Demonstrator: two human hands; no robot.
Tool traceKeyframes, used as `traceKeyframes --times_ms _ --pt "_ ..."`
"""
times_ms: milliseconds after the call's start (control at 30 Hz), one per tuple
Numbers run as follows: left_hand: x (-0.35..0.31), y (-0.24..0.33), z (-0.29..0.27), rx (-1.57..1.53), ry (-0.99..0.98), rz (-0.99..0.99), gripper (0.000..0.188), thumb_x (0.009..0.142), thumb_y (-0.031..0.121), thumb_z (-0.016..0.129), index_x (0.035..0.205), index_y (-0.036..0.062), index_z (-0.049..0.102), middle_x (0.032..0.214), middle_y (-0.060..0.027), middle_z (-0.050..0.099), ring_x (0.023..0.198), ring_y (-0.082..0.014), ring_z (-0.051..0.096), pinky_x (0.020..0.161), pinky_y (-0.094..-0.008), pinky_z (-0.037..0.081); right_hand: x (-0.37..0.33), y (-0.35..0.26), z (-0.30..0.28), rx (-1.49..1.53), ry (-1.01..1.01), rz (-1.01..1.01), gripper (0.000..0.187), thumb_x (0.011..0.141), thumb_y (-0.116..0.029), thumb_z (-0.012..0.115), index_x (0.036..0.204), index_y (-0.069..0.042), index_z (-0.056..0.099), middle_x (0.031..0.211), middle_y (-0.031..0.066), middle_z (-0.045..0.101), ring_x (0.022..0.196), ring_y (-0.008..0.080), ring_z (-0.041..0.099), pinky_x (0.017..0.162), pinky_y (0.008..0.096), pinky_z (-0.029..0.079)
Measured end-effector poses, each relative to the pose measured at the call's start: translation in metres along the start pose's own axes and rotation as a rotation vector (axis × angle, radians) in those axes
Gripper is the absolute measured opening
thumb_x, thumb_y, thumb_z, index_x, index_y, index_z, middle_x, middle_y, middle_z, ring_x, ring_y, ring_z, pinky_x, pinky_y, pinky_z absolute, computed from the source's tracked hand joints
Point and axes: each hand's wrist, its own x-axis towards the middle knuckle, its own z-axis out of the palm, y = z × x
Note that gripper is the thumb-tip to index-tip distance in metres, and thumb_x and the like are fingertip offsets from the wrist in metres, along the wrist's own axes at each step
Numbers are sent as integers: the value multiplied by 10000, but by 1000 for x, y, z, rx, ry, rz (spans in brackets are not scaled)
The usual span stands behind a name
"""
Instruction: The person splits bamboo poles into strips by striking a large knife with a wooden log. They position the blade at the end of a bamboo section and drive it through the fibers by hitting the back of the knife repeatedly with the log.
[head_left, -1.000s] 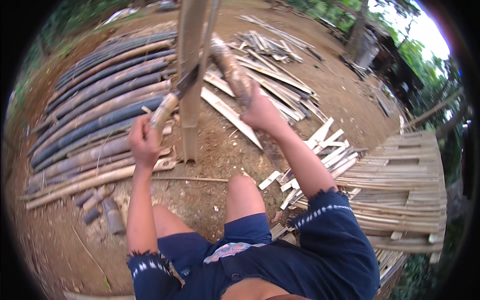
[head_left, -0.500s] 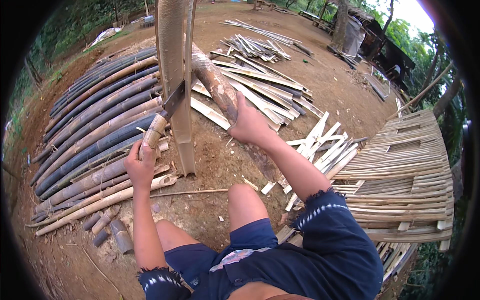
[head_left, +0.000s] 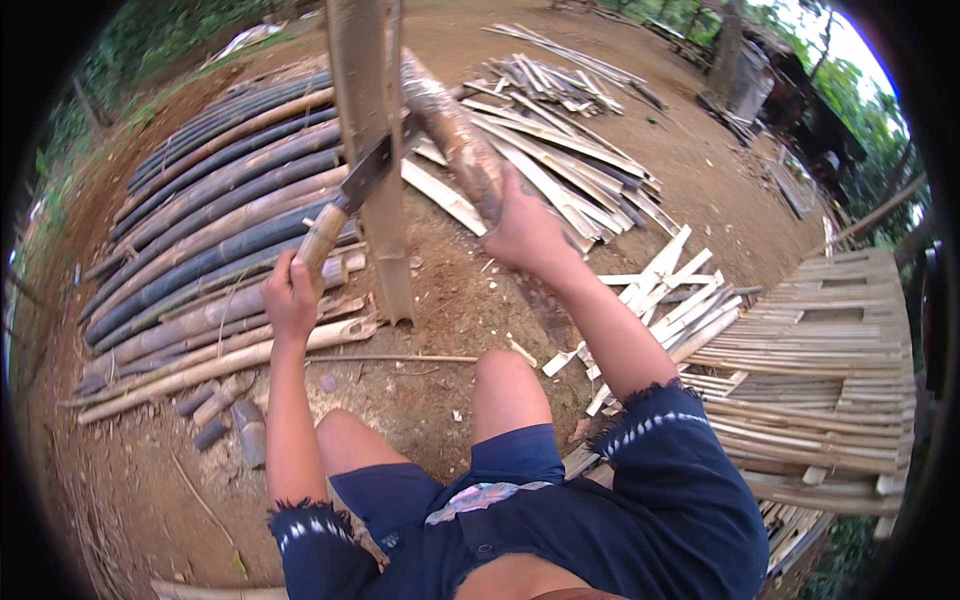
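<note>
A broad-bladed machete [head_left: 367, 178] slants up to the right, its pale wooden handle [head_left: 322, 235] gripped in my left hand [head_left: 289, 294]. Its blade crosses an upright split bamboo pole [head_left: 378, 215], at the gap between the wide part and a narrow strip on its right. How deep the edge sits is hidden. The pole's hollow lower end reaches down to the ground in front of my knees. My right hand [head_left: 530, 225] is closed round the near end of a thick, worn wooden log [head_left: 455, 125], which slopes away behind the pole.
Rows of dark and tan bamboo poles [head_left: 240, 205] lie at left, with short cut pieces [head_left: 247, 433] nearer me. Split bamboo strips [head_left: 560, 170] are piled beyond and right, with more pale strips [head_left: 672, 290] closer. A slatted bamboo platform [head_left: 800, 380] stands at right.
The whole view has shifted a little. My left hand has drawn the machete slightly left, so more of its blade shows beside the pole. My right hand keeps its grip on the log.
</note>
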Motion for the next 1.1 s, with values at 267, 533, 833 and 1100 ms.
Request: traceKeyframes --times_ms 267,533,833,1100 --pt "-4 -4 -1 -117 107 53 252 969 248 543 1013 10 615 806 -181 681 727 -357 680 670 -416 513 -4 -1 7 -12 66 -52 1026 708 -164 728 1543 16 161 923 318 688 907 459 689 839 470 552" --pt "-13 5 14 -71 73 290 549 787 140 856 1156 81 454 1055 -99 587 851 -224 637 756 -371 520 -7 -3 6 2 68 -35 977 709 -121 731 1505 49 192 1031 322 684 990 467 678 878 476 546" --pt "-5 14 21 -190 -54 141 480 766 128 818 1068 63 451 964 -118 493 895 -317 533 833 -399 462 -8 5 5 30 94 -45 939 708 -115 706 1486 50 206 998 345 676 978 486 667 870 485 534" --pt "-1 16 21 -137 -65 154 467 762 140 812 1054 67 455 937 -110 497 872 -318 530 821 -396 464 -5 16 10 46 110 -44 946 722 -165 765 1481 31 237 1007 354 671 992 497 661 885 490 524"
